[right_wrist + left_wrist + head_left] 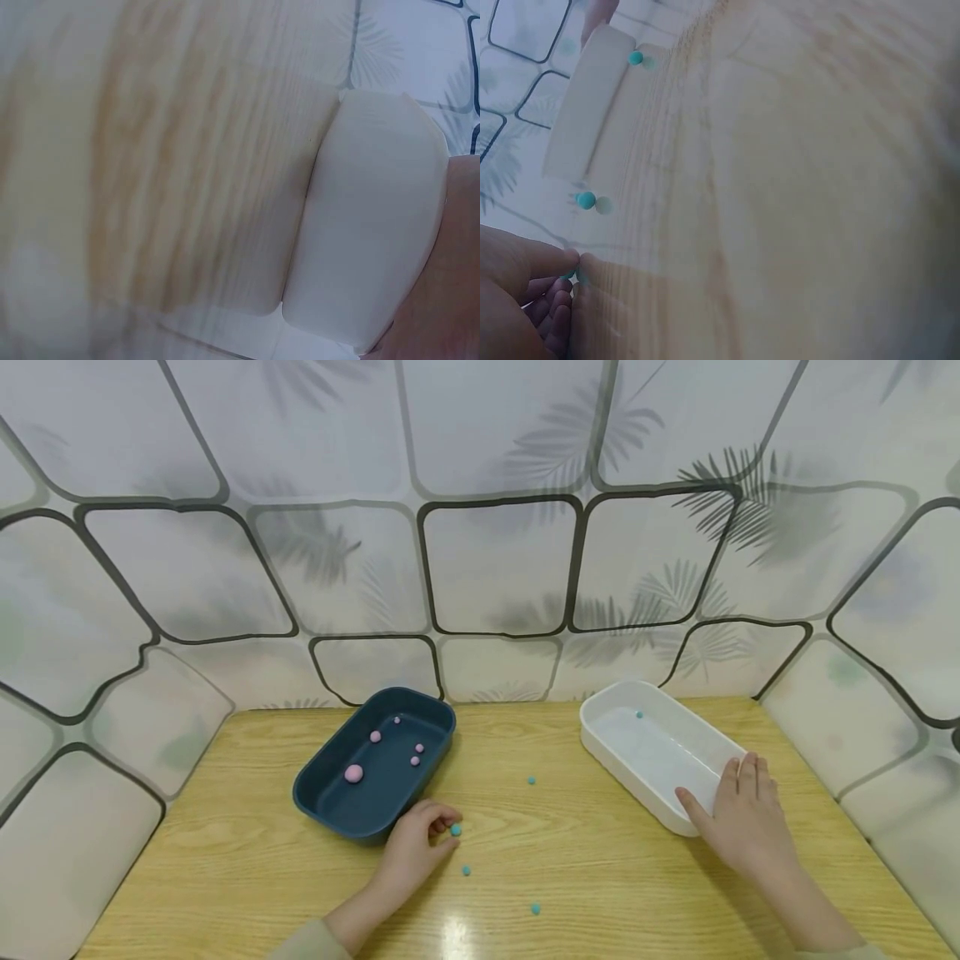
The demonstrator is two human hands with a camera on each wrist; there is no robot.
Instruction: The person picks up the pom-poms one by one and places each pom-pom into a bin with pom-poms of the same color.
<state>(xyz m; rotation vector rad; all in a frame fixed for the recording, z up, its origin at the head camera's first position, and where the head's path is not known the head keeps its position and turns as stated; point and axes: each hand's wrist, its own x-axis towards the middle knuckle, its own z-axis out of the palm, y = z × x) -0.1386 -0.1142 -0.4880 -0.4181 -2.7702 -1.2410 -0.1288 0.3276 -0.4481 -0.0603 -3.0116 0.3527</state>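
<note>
My left hand (417, 845) is beside the near right end of the dark blue tray (306, 793), low over the table. Thumb and index finger pinch a small teal ball (456, 830), partly hidden by the fingertips in the left wrist view. My right hand (752, 827) rests on the near right corner of the white tray (626, 772), its fingers fairly straight and its thumb along the rim. One teal ball (639, 715) lies inside that tray. Pink balls of differing sizes, the biggest one (353, 773) near the left wall, lie in the blue tray.
Three loose teal balls lie on the wooden table (510, 735): one between the trays (532, 781), another just in front of my left hand (466, 871), and a third nearer the front (536, 909). Patterned panels (495, 568) enclose the back and sides.
</note>
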